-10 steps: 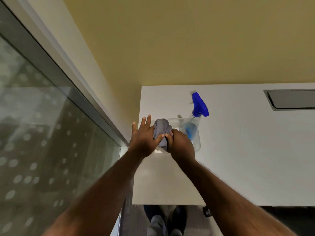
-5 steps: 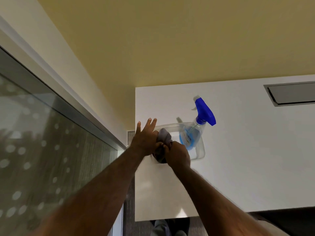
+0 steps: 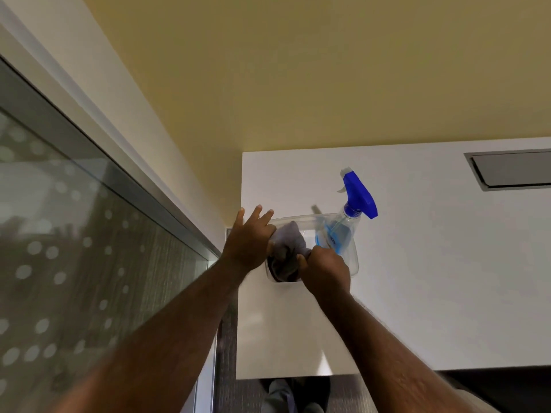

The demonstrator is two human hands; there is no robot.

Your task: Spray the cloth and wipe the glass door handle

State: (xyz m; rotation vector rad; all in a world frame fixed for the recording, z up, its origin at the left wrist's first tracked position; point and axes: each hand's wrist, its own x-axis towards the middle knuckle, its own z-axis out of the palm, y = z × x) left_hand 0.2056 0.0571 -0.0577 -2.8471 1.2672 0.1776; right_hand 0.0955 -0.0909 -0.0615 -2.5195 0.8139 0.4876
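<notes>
So, early days | cloth (image 3: 287,248) bunched in tub (image 3: 351,263), right hand (image 3: 326,268) pinching it, left hand (image 3: 250,242) splayed on the tub rim | bottle (image 3: 343,231) untouched, spraying and handle wipe both left

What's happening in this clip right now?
A person stands at a white table beside a glass door. Both hands are at a clear plastic tub on the table. The right hand is closed on a grey cloth that lies bunched in the tub, while the left hand rests open against the cloth and the tub's rim. A spray bottle with a blue trigger head stands in the same tub, untouched. No spraying or wiping has started, and the door handle is not in view.
</notes>
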